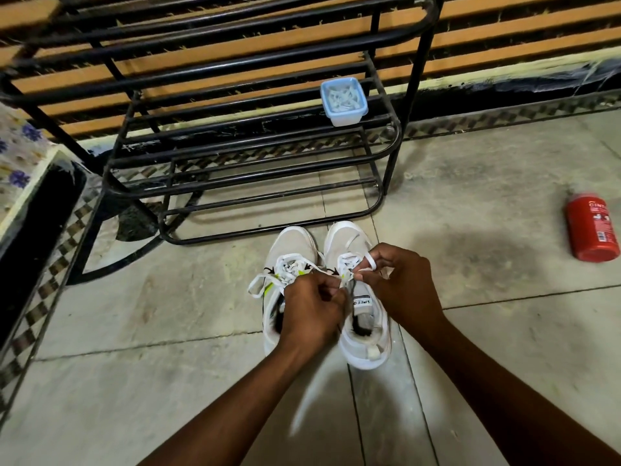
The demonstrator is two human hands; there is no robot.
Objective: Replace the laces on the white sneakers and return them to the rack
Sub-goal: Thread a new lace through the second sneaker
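Forearms (235,395) stretched fwd, L hand (312,307) and R hand (400,284) each pinch lace (369,259) ends over right-side sneaker (353,238), apparently to knot it.

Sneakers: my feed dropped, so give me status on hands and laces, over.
Hands: left hand and right hand both pinching the lace on the right sneaker. Laced already: left sneaker. Both on floor before the rack, path clear.

Printed sideways in dark letters on the tongue label (362,302) of the right-hand sneaker (364,348): seemingly "SPEED". On the red can (593,227) lying on the floor: white letters "CIN", the rest cut off. Lower down, a barcode and small print, too fine to read.
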